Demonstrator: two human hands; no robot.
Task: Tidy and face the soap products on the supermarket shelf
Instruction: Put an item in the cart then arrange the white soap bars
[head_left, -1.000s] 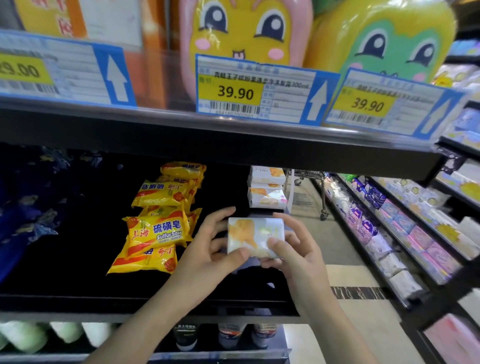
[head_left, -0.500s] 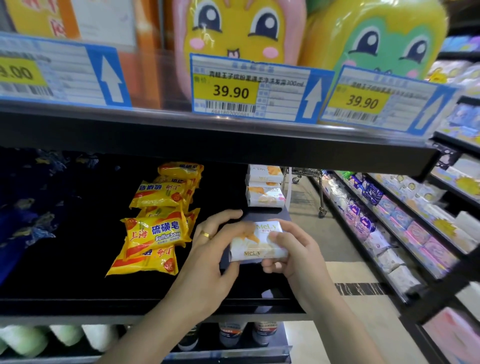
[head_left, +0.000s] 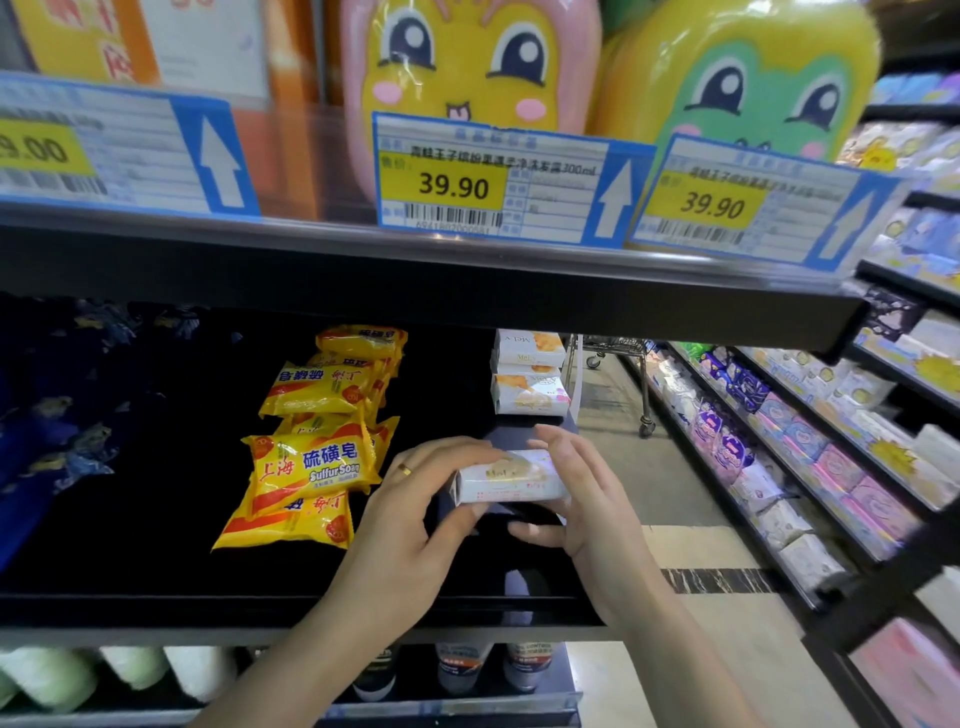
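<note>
A white boxed soap bar (head_left: 511, 483) with an orange picture hangs just above the black shelf (head_left: 156, 603). My left hand (head_left: 415, 519) grips its left end, fingers over the top and thumb below. My right hand (head_left: 587, 499) holds the right end, fingers curled behind it. A stack of the same white boxes (head_left: 529, 376) stands further back on the shelf. To the left lie several yellow sulfur soap packets (head_left: 311, 467) in a loose pile.
The upper shelf edge carries price tags (head_left: 488, 182) with cartoon bottles (head_left: 467, 57) behind. Bottles (head_left: 462, 667) stand on the shelf below. The aisle floor and a facing rack of packets (head_left: 810, 447) lie to the right. A trolley (head_left: 613, 358) stands far down the aisle.
The box has been turned from broad face towards me to long side towards me. It has moved slightly forward and down to the shelf, both hands still holding it.
</note>
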